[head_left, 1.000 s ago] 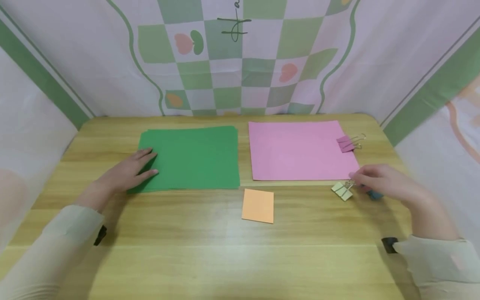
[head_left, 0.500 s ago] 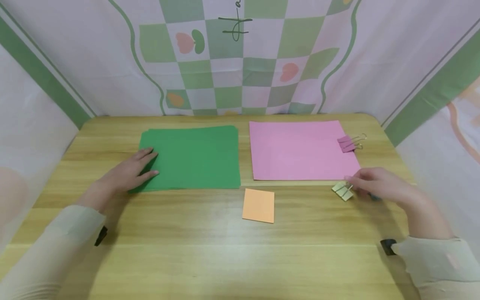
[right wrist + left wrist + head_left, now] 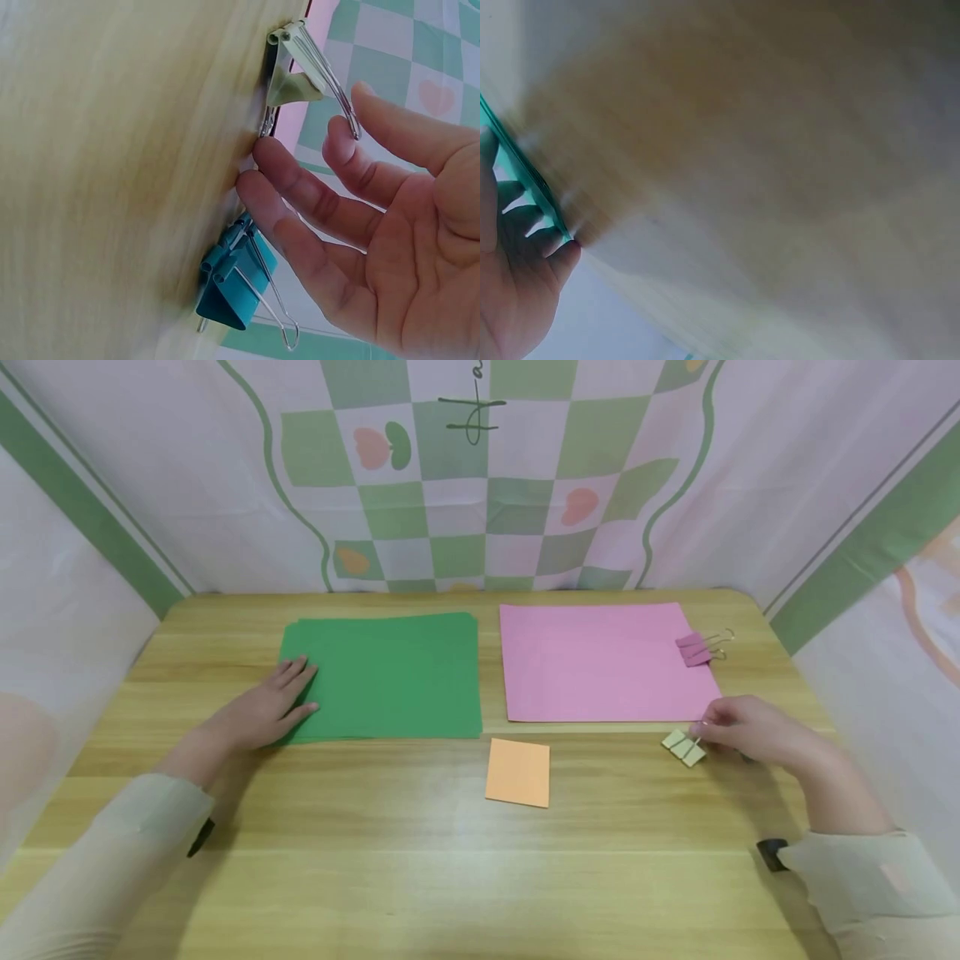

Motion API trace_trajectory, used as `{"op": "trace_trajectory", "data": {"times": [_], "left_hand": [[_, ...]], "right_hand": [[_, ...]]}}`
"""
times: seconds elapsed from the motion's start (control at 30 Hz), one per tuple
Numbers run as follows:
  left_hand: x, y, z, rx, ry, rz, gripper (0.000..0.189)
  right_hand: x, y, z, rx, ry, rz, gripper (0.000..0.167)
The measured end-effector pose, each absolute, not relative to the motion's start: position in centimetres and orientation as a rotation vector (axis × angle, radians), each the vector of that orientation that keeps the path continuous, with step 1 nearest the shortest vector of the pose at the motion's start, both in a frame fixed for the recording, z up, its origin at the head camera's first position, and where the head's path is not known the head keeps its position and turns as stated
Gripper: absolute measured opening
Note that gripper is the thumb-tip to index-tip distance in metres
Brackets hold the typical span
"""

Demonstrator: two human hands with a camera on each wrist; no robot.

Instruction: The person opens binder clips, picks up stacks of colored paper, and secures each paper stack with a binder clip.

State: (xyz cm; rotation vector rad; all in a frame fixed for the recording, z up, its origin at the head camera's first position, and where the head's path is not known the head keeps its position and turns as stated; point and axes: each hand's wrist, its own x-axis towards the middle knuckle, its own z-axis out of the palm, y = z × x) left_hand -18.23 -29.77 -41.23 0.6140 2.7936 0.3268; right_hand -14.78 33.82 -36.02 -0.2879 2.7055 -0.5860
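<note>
My left hand (image 3: 266,706) rests with spread fingers on the left edge of a stack of green paper (image 3: 390,677); in the left wrist view its fingers (image 3: 523,217) lie at the paper's edge. At the right, my right hand (image 3: 753,731) pinches a wire handle of a pale yellow binder clip (image 3: 684,748) between thumb and index finger. The right wrist view shows that clip (image 3: 300,71) close over the wood, with the other fingers curled loosely below. A teal binder clip (image 3: 240,277) sits beside those fingers, mostly hidden by the hand in the head view.
Pink paper (image 3: 600,664) lies at the back right, with a pink binder clip (image 3: 694,649) on its right edge. An orange sticky note pad (image 3: 517,772) lies in the middle of the wooden table (image 3: 420,877). A patterned curtain (image 3: 525,502) hangs along the back edge.
My right hand has shifted slightly left, its fingertips closing on the yellow clip's handle and covering more of the teal clip. The left hand stays on the green paper.
</note>
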Motion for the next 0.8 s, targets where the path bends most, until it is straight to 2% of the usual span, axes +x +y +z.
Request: {"op": "trace_trajectory", "data": {"times": [0.33, 0.8], "left_hand": [[-18.30, -29.62, -41.60, 0.641, 2.797, 0.277, 0.070], [-17.86, -29.29, -41.19, 0.619, 2.781, 0.299, 0.070]], "right_hand": [[-14.92, 33.76, -36.58, -0.277, 2.709, -0.591, 0.022], [-15.05, 34.67, -36.61, -0.111, 2.585, -0.896, 0.029]]}}
